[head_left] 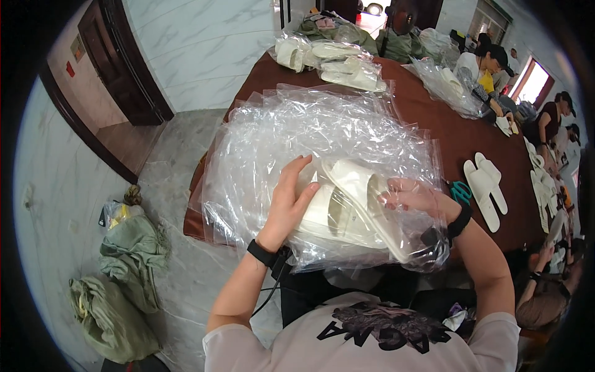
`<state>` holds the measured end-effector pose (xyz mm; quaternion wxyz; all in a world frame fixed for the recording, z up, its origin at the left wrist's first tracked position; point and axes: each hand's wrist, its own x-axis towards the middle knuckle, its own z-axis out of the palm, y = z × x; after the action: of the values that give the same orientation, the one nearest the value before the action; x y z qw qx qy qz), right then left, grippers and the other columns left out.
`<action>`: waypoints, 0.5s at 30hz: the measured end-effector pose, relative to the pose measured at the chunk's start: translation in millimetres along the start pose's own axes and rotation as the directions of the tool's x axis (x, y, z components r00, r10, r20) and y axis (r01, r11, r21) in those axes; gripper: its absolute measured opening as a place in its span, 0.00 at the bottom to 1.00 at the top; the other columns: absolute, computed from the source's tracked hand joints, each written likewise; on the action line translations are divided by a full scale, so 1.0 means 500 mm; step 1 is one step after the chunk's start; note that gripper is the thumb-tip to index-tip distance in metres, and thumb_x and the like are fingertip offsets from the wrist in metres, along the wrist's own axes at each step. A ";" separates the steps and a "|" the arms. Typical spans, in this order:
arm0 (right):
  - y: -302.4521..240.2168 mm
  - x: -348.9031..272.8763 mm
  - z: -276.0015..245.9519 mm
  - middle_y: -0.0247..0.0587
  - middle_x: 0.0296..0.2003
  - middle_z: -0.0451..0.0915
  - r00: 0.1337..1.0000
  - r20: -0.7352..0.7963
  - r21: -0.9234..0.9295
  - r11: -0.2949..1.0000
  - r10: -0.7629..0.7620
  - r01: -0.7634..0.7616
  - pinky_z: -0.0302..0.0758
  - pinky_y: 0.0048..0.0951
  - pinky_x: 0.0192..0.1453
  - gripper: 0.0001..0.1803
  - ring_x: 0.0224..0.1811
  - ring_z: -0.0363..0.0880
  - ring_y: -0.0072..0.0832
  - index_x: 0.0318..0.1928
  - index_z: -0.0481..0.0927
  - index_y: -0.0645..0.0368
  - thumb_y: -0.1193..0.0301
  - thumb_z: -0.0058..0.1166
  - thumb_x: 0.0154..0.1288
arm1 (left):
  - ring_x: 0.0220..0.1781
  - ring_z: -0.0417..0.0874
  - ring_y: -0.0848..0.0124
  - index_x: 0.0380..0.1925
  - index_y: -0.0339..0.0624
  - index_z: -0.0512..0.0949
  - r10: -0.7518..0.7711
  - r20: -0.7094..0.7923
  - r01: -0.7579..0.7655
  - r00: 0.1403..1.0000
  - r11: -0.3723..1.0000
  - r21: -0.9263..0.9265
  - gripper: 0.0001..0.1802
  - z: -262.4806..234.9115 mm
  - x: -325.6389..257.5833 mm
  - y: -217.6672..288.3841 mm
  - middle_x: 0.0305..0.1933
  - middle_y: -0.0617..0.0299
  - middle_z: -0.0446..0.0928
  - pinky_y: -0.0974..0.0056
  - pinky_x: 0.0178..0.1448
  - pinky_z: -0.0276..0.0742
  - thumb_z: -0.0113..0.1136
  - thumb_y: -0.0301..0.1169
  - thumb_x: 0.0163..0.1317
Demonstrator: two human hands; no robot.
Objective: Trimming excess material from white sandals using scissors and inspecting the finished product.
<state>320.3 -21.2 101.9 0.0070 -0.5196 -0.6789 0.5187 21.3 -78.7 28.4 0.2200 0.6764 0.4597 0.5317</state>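
A pair of off-white slippers (356, 180) lies in a clear plastic bag (427, 242), one slipper tilted across the other. My left hand (289, 197) rests along the left side of the pair, fingers stretched and thumb apart. On the other side, my right hand (412, 195) shows through the clear plastic. Its bent fingers grip at the strap edge of the upper slipper; the plastic partly blurs them. Under the pair spreads a wide stack of clear plastic bags (266, 136).
Bagged slippers (350, 71) lie at the far end of the brown-covered table (415, 93). Right of me are teal-handled scissors (460, 192) and a loose slipper pair (485, 186). Other people (486, 65) work along the right side. Green sacks (114, 316) stand on the floor at left.
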 end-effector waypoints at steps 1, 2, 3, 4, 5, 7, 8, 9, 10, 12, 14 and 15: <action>0.002 0.004 0.009 0.29 0.37 0.81 1.000 0.001 -0.006 1.000 0.001 -0.001 0.73 0.22 0.41 0.25 0.38 0.77 0.17 0.60 0.76 0.57 0.60 0.61 0.67 | 0.73 0.66 0.49 0.65 0.38 0.68 0.030 -0.009 -0.029 1.000 0.999 0.037 0.29 -0.001 -0.001 -0.001 0.67 0.45 0.70 0.53 0.73 0.63 0.62 0.30 0.64; 0.010 0.010 0.017 0.28 0.37 0.80 0.992 0.021 0.100 0.987 -0.125 0.122 0.73 0.22 0.41 0.24 0.37 0.76 0.17 0.59 0.77 0.58 0.60 0.60 0.67 | 0.74 0.64 0.48 0.65 0.38 0.68 0.063 -0.014 -0.062 0.998 0.995 0.072 0.29 0.001 0.001 -0.001 0.67 0.45 0.69 0.52 0.74 0.62 0.62 0.30 0.64; 0.014 0.013 0.020 0.27 0.37 0.80 0.968 0.029 0.207 0.949 -0.250 0.239 0.73 0.23 0.41 0.22 0.37 0.76 0.17 0.57 0.78 0.58 0.59 0.60 0.68 | 0.74 0.64 0.48 0.65 0.38 0.68 0.066 -0.018 -0.065 0.998 0.996 0.069 0.29 0.001 0.002 -0.001 0.67 0.45 0.69 0.52 0.74 0.62 0.62 0.30 0.64; 0.013 0.010 0.017 0.27 0.37 0.80 0.968 0.028 0.202 0.950 -0.250 0.240 0.73 0.23 0.41 0.22 0.37 0.76 0.17 0.57 0.78 0.58 0.59 0.60 0.68 | 0.75 0.63 0.49 0.65 0.38 0.68 0.087 -0.039 -0.083 0.995 0.993 0.081 0.29 0.001 0.003 0.001 0.68 0.46 0.68 0.52 0.75 0.60 0.61 0.29 0.65; 0.012 0.008 0.014 0.27 0.38 0.80 0.964 0.032 0.118 0.958 -0.265 0.260 0.73 0.23 0.41 0.22 0.37 0.76 0.17 0.57 0.78 0.58 0.59 0.59 0.68 | 0.76 0.63 0.50 0.66 0.39 0.68 0.104 -0.061 -0.098 0.993 0.990 0.098 0.28 -0.001 0.002 0.002 0.70 0.46 0.68 0.52 0.76 0.59 0.60 0.29 0.65; 0.010 0.007 0.018 0.28 0.38 0.80 0.958 0.041 0.031 0.959 -0.282 0.281 0.73 0.23 0.41 0.22 0.37 0.76 0.17 0.57 0.78 0.58 0.59 0.59 0.68 | 0.75 0.62 0.49 0.66 0.38 0.68 0.114 -0.117 -0.095 0.987 0.983 0.159 0.28 0.002 -0.002 0.007 0.70 0.46 0.67 0.52 0.76 0.58 0.59 0.29 0.66; 0.013 0.010 0.026 0.33 0.37 0.81 0.966 0.001 -0.013 0.966 -0.260 0.260 0.74 0.25 0.43 0.22 0.38 0.77 0.19 0.55 0.79 0.60 0.58 0.60 0.68 | 0.75 0.62 0.48 0.66 0.38 0.67 0.129 -0.166 -0.092 0.978 0.972 0.216 0.28 0.005 -0.002 0.008 0.71 0.46 0.66 0.52 0.76 0.58 0.59 0.30 0.66; 0.015 0.011 0.032 0.38 0.36 0.83 0.970 -0.041 -0.055 0.970 -0.239 0.236 0.75 0.26 0.46 0.23 0.39 0.79 0.22 0.54 0.80 0.62 0.58 0.61 0.67 | 0.75 0.62 0.48 0.66 0.38 0.67 0.134 -0.168 -0.096 0.976 0.971 0.217 0.28 0.008 -0.004 0.007 0.71 0.46 0.66 0.52 0.76 0.58 0.59 0.30 0.66; 0.015 0.009 0.033 0.38 0.36 0.83 0.969 -0.045 -0.059 0.969 -0.243 0.240 0.75 0.26 0.46 0.23 0.39 0.79 0.22 0.54 0.80 0.62 0.58 0.61 0.67 | 0.75 0.63 0.49 0.66 0.37 0.67 0.104 -0.175 -0.054 0.979 0.961 0.271 0.28 0.012 -0.006 0.003 0.71 0.46 0.65 0.52 0.76 0.58 0.59 0.31 0.66; 0.012 0.009 0.031 0.38 0.36 0.82 0.996 -0.003 0.114 0.989 -0.094 0.094 0.74 0.26 0.44 0.23 0.38 0.78 0.21 0.54 0.80 0.62 0.57 0.59 0.68 | 0.74 0.64 0.49 0.66 0.37 0.67 0.081 -0.192 -0.013 0.978 0.943 0.332 0.29 0.011 -0.006 0.002 0.71 0.46 0.65 0.52 0.76 0.58 0.59 0.32 0.67; -0.004 -0.005 0.044 0.37 0.36 0.81 0.995 -0.006 0.053 0.994 -0.097 0.097 0.74 0.26 0.44 0.22 0.38 0.77 0.21 0.53 0.80 0.61 0.57 0.58 0.68 | 0.73 0.65 0.49 0.67 0.36 0.66 0.008 -0.149 0.020 0.989 0.983 0.185 0.29 0.009 -0.004 0.003 0.71 0.46 0.65 0.51 0.75 0.59 0.59 0.32 0.67; -0.007 -0.011 0.051 0.35 0.37 0.81 0.996 -0.007 -0.004 0.996 -0.093 0.093 0.73 0.25 0.43 0.22 0.38 0.76 0.20 0.53 0.81 0.60 0.57 0.58 0.68 | 0.73 0.65 0.49 0.67 0.36 0.66 0.011 -0.149 0.017 0.989 0.982 0.186 0.29 0.008 -0.003 0.003 0.71 0.46 0.65 0.51 0.75 0.59 0.59 0.32 0.67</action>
<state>306.4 -42.7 95.6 0.0324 -0.4894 -0.7033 0.5146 25.6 -80.1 27.4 0.1216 0.6516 0.5238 0.5350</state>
